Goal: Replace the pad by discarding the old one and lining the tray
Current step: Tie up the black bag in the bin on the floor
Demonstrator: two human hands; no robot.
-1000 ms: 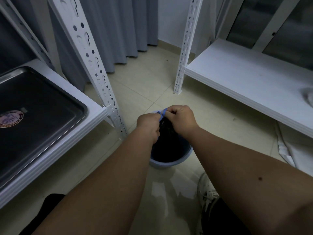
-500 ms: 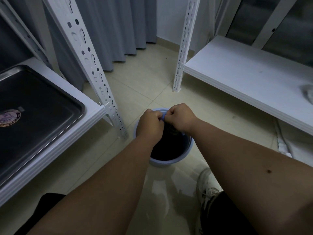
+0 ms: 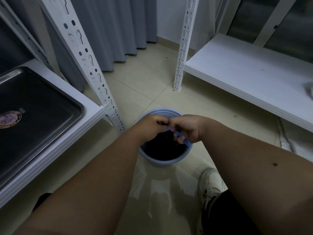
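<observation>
1. Head view: we see both hands meet over a blue bin (image 3: 162,160) that stands on the tiled floor (image 3: 144,92) between 2 white racks.
2. The left hand (image 3: 150,127) is curled, its fingers closed on something dark at the bin's mouth; we cannot tell whether that is a black bag or the old pad.
3. The right hand (image 3: 188,128) is also curled, and it pinches a blue strip (image 3: 180,136) that runs from between the 2 hands down past its fingers toward the bin's rim.
4. The bin's inside is black; what lies in it is too dark for us to make out.
5. The tray (image 3: 42,119), metal and dark, sits on the left shelf (image 3: 88,122), well apart from the hands. A round sticker (image 3: 9,118) lies on its bottom; we see no pad in it.
6. The right shelf (image 3: 245,77) is white, with a pale blurred thing at its far right edge.
7. Grey curtains (image 3: 110,31) hang behind, and a white shoe (image 3: 211,185) shows beside the right forearm.
</observation>
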